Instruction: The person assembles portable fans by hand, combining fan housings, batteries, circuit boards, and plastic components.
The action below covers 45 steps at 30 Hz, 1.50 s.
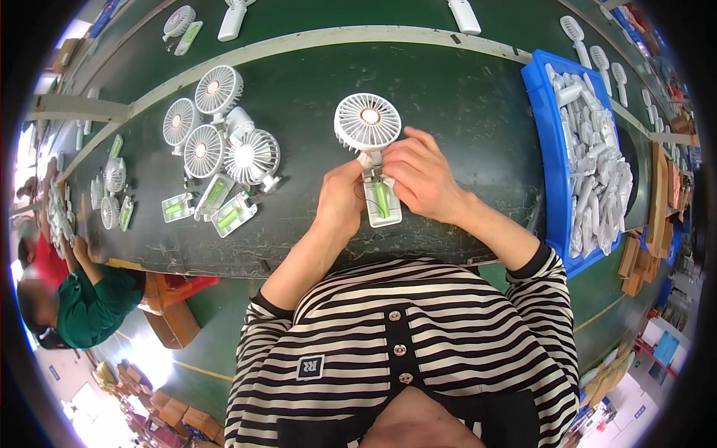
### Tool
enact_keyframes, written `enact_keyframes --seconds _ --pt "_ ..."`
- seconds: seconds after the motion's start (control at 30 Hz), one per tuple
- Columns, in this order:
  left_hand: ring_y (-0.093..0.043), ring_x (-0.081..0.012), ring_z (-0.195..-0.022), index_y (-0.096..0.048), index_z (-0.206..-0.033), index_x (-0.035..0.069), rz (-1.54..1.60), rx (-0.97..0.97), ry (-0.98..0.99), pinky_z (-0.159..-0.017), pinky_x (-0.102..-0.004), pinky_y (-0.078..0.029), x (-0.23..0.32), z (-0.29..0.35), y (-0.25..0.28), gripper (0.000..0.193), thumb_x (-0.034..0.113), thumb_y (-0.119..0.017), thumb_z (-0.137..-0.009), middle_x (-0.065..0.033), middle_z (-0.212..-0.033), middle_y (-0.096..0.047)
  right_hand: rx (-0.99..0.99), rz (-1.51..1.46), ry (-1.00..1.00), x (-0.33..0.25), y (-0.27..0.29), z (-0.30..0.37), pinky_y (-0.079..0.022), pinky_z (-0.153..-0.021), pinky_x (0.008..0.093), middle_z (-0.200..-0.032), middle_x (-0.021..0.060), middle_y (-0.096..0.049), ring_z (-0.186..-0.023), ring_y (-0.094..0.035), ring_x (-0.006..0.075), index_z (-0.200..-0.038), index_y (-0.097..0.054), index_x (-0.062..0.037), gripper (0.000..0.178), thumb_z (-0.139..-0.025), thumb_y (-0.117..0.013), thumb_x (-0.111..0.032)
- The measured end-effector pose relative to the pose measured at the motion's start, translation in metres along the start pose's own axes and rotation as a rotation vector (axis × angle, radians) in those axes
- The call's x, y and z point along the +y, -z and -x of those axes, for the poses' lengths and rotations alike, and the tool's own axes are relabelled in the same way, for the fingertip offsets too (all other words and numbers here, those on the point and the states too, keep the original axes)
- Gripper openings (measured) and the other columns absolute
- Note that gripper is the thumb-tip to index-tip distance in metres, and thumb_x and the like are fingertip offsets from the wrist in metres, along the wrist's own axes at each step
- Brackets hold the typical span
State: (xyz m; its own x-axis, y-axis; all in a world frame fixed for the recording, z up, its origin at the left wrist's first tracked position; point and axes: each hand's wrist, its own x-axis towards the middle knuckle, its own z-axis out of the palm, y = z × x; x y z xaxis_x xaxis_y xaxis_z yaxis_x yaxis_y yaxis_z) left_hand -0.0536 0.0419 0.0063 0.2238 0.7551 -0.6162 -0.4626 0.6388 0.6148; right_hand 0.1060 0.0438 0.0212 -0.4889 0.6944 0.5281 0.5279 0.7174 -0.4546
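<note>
Nearest the body lies the open handle [386,216] of a white fan [368,137], a green cylinder [382,198] along it. Just beyond, the left hand [343,196] and right hand [423,175] pinch the fan's neck from 2 sides, fingertips closed (the right fingers curl over it). The round head [368,117] sits past the grip, grille up; the long axis runs nearly straight away from the chest. Farther left, 4 white fans [204,151] cluster on the green table [463,89].

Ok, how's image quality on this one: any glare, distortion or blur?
Head view: fisheye bends the table's pale strip into an arc, with black corners; head view: glare washes out a floor patch at lower left; head view: the held fan is crisp enough that its spokes read clearly.
</note>
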Motion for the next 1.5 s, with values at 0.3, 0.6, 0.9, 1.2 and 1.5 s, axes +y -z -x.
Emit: enact_keyframes --seconds 0.3,0.6,0.9,1.2,1.5 --pt "-0.055 -0.0195 -0.09 -0.053 -0.102 -0.004 0.075 -0.059 0.006 -0.077 -0.0337 -0.045 0.011 0.003 -0.007 0.028 0.017 -0.041 -0.089 -0.0111 -0.098 -0.058 -0.05 -0.228 -0.145 0.005 0.008 -0.007 -0.046 -0.065 0.0323 -0.098 0.0123 -0.05 -0.078 -0.055 0.0264 -0.082 -0.051 0.004 0.013 -0.069 -0.053 0.007" --pt "-0.054 -0.0207 -0.095 -0.049 -0.108 -0.004 0.109 -0.097 0.028 -0.083 -0.035 -0.043 0.013 0.003 -0.006 0.029 0.015 -0.038 -0.089 -0.0118 -0.103 -0.056 -0.067 -0.238 -0.16 0.003 0.008 -0.009 -0.046 -0.066 0.0327 -0.099 0.0131 -0.049 -0.08 -0.055 0.0265 -0.082 -0.05 0.0047 0.015 -0.069 -0.052 0.01" --pt "-0.054 -0.0206 -0.094 -0.05 -0.106 -0.004 0.089 -0.072 0.034 -0.082 -0.0353 -0.043 0.016 0.007 -0.007 0.028 0.016 -0.039 -0.089 -0.0119 -0.102 -0.056 -0.101 -0.212 -0.168 0.001 0.007 -0.011 -0.046 -0.067 0.033 -0.099 0.0124 -0.048 -0.081 -0.054 0.0262 -0.083 -0.051 0.0048 0.014 -0.07 -0.053 0.009" --pt "-0.054 -0.0203 -0.092 -0.052 -0.104 -0.003 0.173 -0.102 0.033 -0.079 -0.0347 -0.044 0.01 0.004 0.0 0.028 0.017 -0.041 -0.088 -0.0116 -0.1 -0.056 -0.161 -0.039 -0.044 -0.001 0.003 -0.008 -0.05 -0.067 0.0332 -0.101 0.0133 -0.049 -0.087 -0.054 0.0276 -0.087 -0.052 0.0064 0.017 -0.07 -0.054 0.005" --pt "-0.059 -0.0172 -0.077 -0.055 -0.102 -0.004 0.027 -0.161 0.024 -0.068 -0.0302 -0.05 0.005 0.003 0.009 0.028 0.018 -0.051 -0.085 -0.0098 -0.09 -0.06 -0.227 0.002 -0.094 -0.004 -0.002 -0.004 -0.047 -0.07 0.0371 -0.1 0.0132 -0.048 -0.086 -0.05 0.0292 -0.09 -0.051 0.0063 0.018 -0.076 -0.048 -0.004"
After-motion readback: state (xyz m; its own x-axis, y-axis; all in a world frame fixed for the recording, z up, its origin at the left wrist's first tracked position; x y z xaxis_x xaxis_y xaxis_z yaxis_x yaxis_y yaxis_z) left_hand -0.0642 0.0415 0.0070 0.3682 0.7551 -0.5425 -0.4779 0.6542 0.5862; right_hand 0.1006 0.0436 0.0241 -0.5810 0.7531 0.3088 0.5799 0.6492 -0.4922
